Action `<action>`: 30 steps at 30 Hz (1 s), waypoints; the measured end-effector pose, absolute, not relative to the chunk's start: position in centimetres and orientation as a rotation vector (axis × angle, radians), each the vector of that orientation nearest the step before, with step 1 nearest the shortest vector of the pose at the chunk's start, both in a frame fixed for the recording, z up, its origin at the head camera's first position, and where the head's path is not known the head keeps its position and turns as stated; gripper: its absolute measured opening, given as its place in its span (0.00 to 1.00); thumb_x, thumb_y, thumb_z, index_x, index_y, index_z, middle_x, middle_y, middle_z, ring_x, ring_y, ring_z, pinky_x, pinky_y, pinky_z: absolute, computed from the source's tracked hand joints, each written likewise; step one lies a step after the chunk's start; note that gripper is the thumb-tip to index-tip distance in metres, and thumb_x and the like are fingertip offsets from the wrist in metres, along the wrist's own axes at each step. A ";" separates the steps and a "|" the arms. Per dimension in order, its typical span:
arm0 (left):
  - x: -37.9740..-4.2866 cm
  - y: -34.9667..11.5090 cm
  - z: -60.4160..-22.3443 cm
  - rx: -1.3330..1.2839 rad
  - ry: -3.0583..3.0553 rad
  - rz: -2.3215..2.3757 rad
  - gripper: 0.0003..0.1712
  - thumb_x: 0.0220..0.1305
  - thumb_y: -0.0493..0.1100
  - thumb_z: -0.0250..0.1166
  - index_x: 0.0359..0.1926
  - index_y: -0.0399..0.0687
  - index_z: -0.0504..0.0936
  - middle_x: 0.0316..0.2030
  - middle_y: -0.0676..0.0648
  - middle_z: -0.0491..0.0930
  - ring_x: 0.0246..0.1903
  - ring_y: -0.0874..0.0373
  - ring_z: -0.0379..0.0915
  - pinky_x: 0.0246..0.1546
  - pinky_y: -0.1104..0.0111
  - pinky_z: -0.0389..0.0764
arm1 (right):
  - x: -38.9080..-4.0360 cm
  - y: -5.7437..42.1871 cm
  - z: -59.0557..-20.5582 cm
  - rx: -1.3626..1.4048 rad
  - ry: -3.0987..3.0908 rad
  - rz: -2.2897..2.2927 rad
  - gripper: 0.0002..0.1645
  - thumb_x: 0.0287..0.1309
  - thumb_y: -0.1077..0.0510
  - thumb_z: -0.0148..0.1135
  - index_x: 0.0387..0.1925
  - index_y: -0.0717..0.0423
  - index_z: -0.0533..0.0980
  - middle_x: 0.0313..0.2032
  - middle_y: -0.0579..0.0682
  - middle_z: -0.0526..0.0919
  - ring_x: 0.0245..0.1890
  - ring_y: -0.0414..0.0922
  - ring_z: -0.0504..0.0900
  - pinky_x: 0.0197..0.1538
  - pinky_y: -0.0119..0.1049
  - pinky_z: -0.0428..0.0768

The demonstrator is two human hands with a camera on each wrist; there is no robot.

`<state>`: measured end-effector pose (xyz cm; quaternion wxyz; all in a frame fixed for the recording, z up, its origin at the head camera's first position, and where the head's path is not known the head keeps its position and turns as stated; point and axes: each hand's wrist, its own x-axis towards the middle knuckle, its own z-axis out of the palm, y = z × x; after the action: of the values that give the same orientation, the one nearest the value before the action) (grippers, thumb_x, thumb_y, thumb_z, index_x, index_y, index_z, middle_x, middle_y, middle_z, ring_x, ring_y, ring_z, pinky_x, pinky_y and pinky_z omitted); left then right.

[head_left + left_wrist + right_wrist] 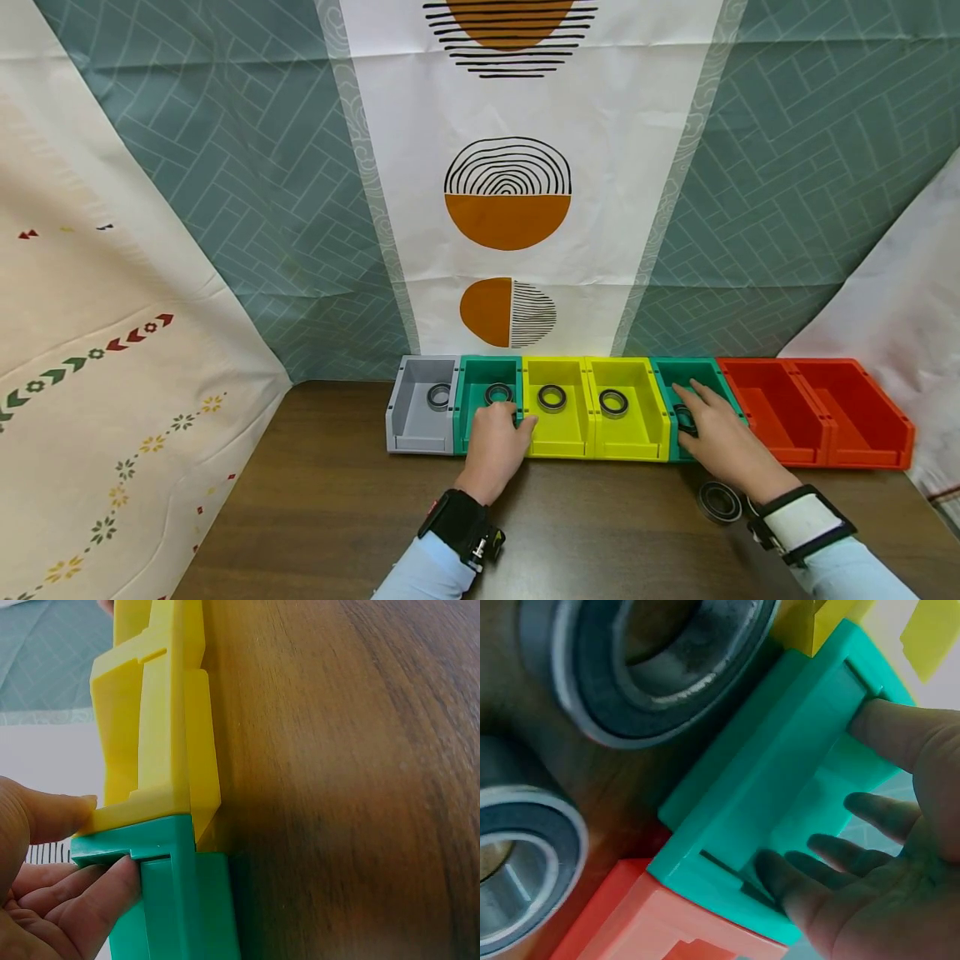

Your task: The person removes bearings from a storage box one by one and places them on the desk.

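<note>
In the head view my left hand is at the front of the left green bin. It pinches the side wall shared with the yellow bin; in the left wrist view the thumb lies on the yellow side and curled fingers reach inside the green one. A ball bearing lies just beyond that hand. My right hand spreads over the right green bin, thumb and fingers apart, touching opposite sides, as the right wrist view shows. Under it sits another bearing, partly hidden.
One bearing lies in the grey bin, with more in both yellow bins. Two red bins end the row at right. On the wooden table, a larger bearing and a half-hidden one lie beside my right wrist. Patterned cloth hangs behind.
</note>
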<state>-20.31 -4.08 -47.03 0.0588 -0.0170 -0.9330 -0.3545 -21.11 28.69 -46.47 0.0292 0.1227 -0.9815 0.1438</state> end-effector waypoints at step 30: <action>-20.2 -4.1 -46.7 -0.036 -2.848 -1.121 0.23 0.60 0.54 0.64 0.46 0.39 0.80 0.32 0.51 0.78 0.27 0.63 0.69 0.29 0.74 0.75 | -22.6 27.6 -46.7 0.156 -3.225 0.442 0.33 0.49 0.60 0.60 0.56 0.72 0.66 0.48 0.69 0.70 0.41 0.57 0.69 0.47 0.60 0.70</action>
<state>-20.22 -4.15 -46.72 0.0405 -0.0116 -0.9297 -0.3660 -22.56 27.64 -46.70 -0.0589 0.0479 -0.9879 0.1354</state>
